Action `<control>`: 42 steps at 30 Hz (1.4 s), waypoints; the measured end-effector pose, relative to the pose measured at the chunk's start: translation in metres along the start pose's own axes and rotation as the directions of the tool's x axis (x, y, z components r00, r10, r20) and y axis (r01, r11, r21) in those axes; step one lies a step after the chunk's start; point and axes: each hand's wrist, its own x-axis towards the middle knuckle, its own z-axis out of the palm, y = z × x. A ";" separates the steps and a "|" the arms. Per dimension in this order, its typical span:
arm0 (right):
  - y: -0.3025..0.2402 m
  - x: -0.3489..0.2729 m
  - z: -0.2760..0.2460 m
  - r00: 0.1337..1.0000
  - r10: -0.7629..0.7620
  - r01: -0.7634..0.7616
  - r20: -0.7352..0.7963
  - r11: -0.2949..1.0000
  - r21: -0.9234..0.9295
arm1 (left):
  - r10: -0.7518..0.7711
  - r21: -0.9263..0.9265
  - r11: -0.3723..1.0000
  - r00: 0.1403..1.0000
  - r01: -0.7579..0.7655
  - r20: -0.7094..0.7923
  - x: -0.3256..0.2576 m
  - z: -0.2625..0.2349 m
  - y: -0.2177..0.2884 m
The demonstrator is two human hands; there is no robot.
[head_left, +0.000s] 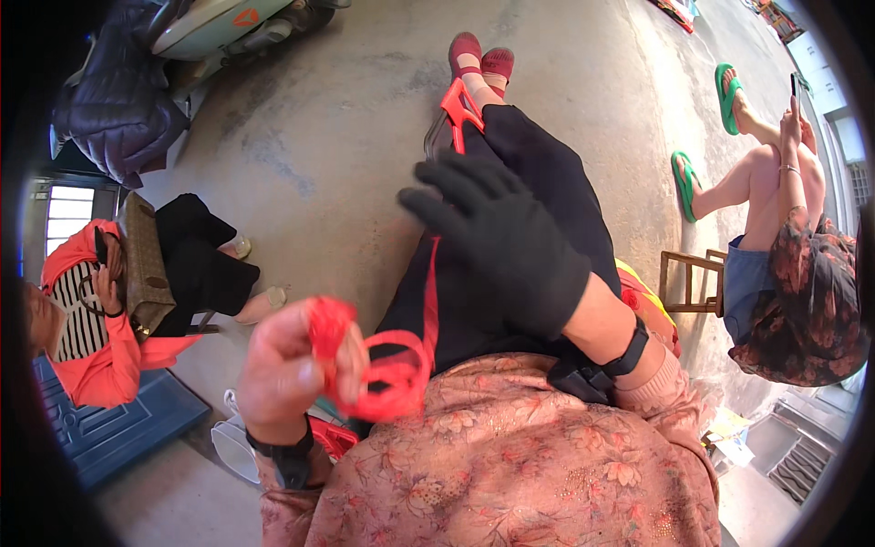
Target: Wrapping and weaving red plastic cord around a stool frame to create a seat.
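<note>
The bare left hand (278, 374) is closed around a bunch of red cord (383, 365), fingers curled and pressed on the blurred coils, with loops spilling out toward the lap just beside the hand. From that bunch one strand of the cord runs up along the black trousers (538, 182) toward a red plastic frame (458, 109) that stands out between the knees, near the person's two dark red shoes (483, 59). The right hand (506, 246), in a black glove, hovers above the cord's strand with its fingers spread wide and holds nothing; whether it touches the trousers cannot be told. Both wrists carry black straps, and a floral pink blouse (510, 456) fills the picture below the cord. Left of the cord, well apart, a seated person in an orange jacket (100, 365) holds a brown bag (146, 264) on the lap. Right of the cord, also well apart, another person in green sandals (685, 187) sits by a small wooden stool (693, 283) on the concrete floor (319, 137). Beyond the cord, at the far upper left, a dark padded jacket (118, 100) lies on a parked scooter (219, 27).
</note>
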 end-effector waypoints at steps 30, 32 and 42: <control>-0.011 -0.048 -0.083 0.694 0.624 -0.457 0.361 -0.006 0.889 | 0.004 0.153 0.986 0.917 0.062 -0.398 0.096 -0.012 -0.100; 0.023 -0.024 -0.074 0.756 0.653 -0.502 0.040 0.540 0.675 | 0.061 -0.064 0.993 0.904 -0.097 -0.423 0.093 -0.026 -0.073; 0.044 -0.016 0.044 0.783 0.572 -0.600 0.245 0.592 0.538 | 0.174 0.841 0.521 0.946 0.148 -0.274 0.110 -0.008 -0.120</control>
